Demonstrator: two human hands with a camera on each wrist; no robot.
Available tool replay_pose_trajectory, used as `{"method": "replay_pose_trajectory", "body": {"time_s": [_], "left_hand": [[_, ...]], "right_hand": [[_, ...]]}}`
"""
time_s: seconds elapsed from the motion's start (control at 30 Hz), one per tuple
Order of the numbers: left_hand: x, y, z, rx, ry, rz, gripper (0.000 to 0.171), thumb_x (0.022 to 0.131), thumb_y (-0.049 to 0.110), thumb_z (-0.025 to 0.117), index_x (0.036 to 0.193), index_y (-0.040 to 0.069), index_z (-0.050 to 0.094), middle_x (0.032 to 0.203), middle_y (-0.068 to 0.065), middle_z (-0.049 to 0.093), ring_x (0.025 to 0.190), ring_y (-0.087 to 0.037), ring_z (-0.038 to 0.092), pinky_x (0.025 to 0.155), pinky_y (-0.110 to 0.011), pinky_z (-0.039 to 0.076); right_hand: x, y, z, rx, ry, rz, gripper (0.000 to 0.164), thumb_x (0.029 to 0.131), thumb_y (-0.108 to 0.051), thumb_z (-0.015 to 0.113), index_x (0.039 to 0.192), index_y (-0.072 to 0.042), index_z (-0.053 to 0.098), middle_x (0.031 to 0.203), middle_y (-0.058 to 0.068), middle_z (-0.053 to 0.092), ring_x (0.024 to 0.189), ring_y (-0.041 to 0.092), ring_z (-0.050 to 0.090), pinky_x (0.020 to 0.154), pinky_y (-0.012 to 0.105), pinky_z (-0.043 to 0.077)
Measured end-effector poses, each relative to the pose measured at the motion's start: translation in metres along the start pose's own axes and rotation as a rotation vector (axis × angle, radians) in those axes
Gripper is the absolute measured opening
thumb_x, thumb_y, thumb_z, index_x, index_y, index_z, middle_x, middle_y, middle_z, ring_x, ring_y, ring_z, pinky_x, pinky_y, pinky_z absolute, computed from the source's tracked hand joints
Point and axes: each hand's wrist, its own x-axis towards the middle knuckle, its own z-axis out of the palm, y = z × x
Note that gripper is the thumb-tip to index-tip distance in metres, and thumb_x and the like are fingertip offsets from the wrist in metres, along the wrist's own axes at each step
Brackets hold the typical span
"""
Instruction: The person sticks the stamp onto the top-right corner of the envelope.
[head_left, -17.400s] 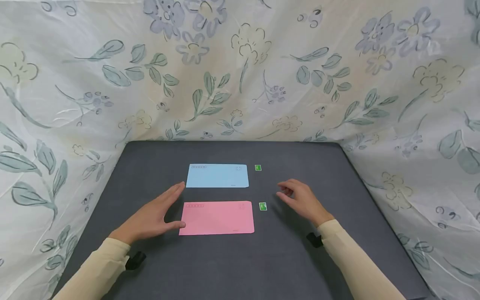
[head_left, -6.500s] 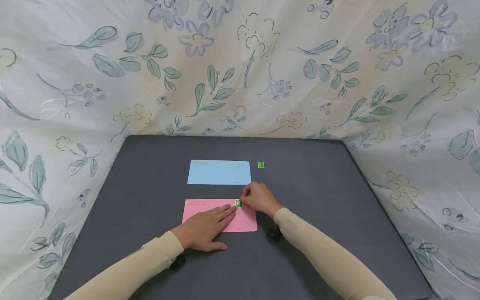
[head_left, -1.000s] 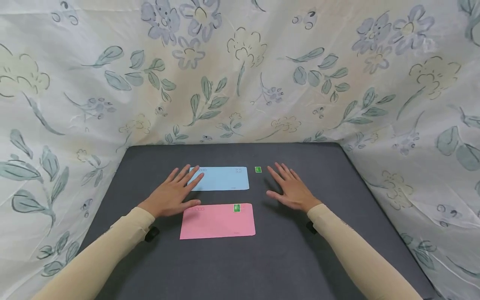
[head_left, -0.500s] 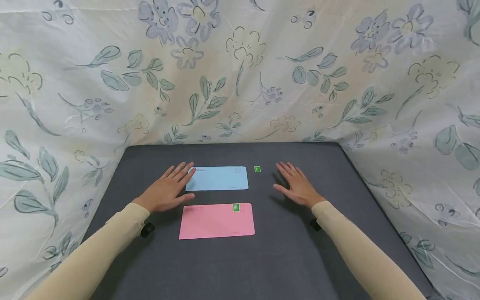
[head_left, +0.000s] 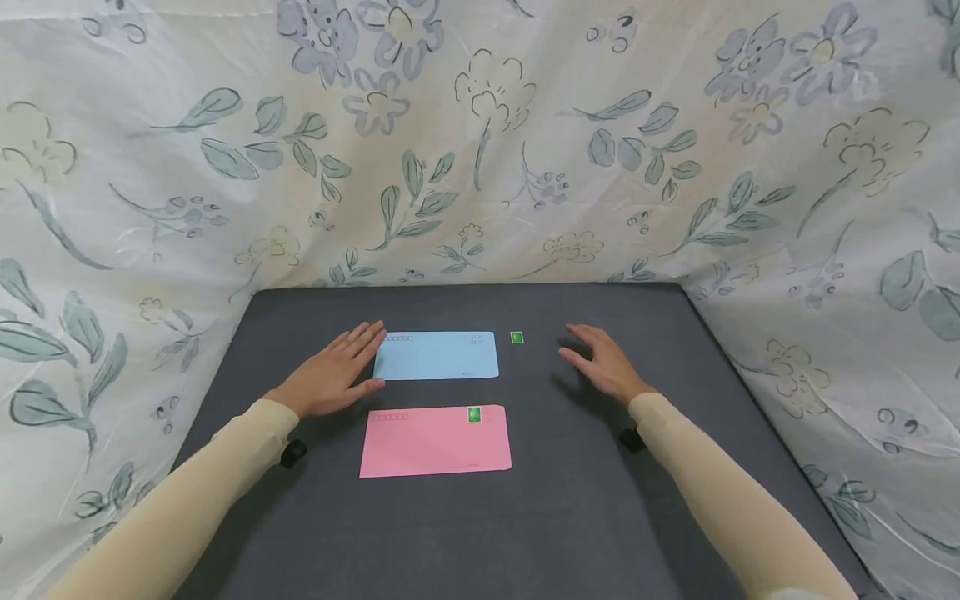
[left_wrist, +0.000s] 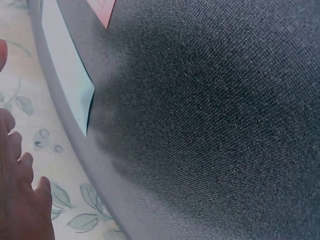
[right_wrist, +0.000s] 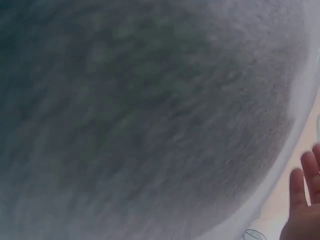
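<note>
A blue envelope (head_left: 438, 357) lies flat on the dark table, its left edge beside my left hand (head_left: 330, 375). That hand holds nothing; its fingers are straight, with the fingertips right at the envelope's upper left corner. Nearer to me lies a pink envelope (head_left: 427, 450) with a green stamp (head_left: 474, 414) at its upper right. A second green stamp (head_left: 517, 337) lies loose, just right of the blue envelope. Farther right, my right hand (head_left: 607, 365) is over the table with relaxed fingers and nothing in them. The left wrist view shows the blue envelope (left_wrist: 67, 65) from its end.
The dark table (head_left: 450, 533) has a raised-looking far edge against a flowered cloth (head_left: 495, 167), which also hangs along both sides. A black wrist camera (head_left: 293, 453) sits under the left wrist and another (head_left: 632, 440) under the right.
Earlier, both stamps lay right of the envelopes; then the right hand worked one onto the pink envelope while the left pressed it. Lately both hands drifted outward, and the right fingers drew together.
</note>
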Motion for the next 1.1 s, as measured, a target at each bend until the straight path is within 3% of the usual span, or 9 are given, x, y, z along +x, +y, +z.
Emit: {"method": "replay_pose_trajectory", "body": {"time_s": [0.13,0.33,0.53,0.77,1.1], "left_hand": [[0.003,-0.002,0.004,-0.016,-0.009,-0.011,0.089,0.109,0.051,0.058,0.172,0.001,0.020,0.180,-0.016,0.014,0.165,-0.037,0.013,0.131,-0.056,0.014],[0.006,-0.004,0.018,-0.043,-0.027,0.015,0.085,0.111,0.051,0.054,0.172,0.002,0.022,0.180,-0.016,0.016,0.165,-0.038,0.014,0.130,-0.057,0.015],[0.003,0.006,0.021,-0.116,-0.027,0.067,0.081,0.111,0.046,0.057,0.170,-0.001,0.028,0.176,-0.021,0.024,0.162,-0.044,0.020,0.128,-0.061,0.019],[0.006,0.007,0.018,-0.106,-0.035,0.059,0.081,0.111,0.050,0.054,0.171,0.002,0.027,0.177,-0.020,0.023,0.163,-0.043,0.020,0.128,-0.061,0.019],[0.012,0.009,0.025,-0.131,-0.082,0.043,0.082,0.110,0.052,0.054,0.172,0.004,0.027,0.178,-0.016,0.021,0.164,-0.041,0.017,0.130,-0.059,0.017]], "right_hand": [[0.002,-0.003,0.000,0.116,0.010,0.062,0.053,0.110,-0.037,0.068,0.150,-0.004,0.063,0.147,0.018,0.062,0.131,0.039,0.060,0.111,0.061,0.045],[0.011,-0.001,0.005,0.310,-0.015,0.167,0.040,0.108,-0.032,0.071,0.137,-0.005,0.073,0.131,0.013,0.073,0.115,0.032,0.069,0.100,0.052,0.054],[0.022,0.002,0.010,0.455,-0.065,0.238,0.033,0.108,-0.023,0.071,0.129,0.001,0.075,0.119,0.016,0.076,0.100,0.030,0.070,0.083,0.035,0.058],[0.032,0.000,0.010,0.511,-0.081,0.300,0.031,0.108,-0.019,0.072,0.129,0.002,0.075,0.119,0.016,0.075,0.094,0.026,0.068,0.079,0.033,0.057],[0.051,-0.008,0.010,0.468,-0.114,0.315,0.030,0.106,-0.016,0.074,0.127,0.004,0.076,0.111,0.014,0.075,0.087,0.022,0.064,0.077,0.032,0.055]]}}
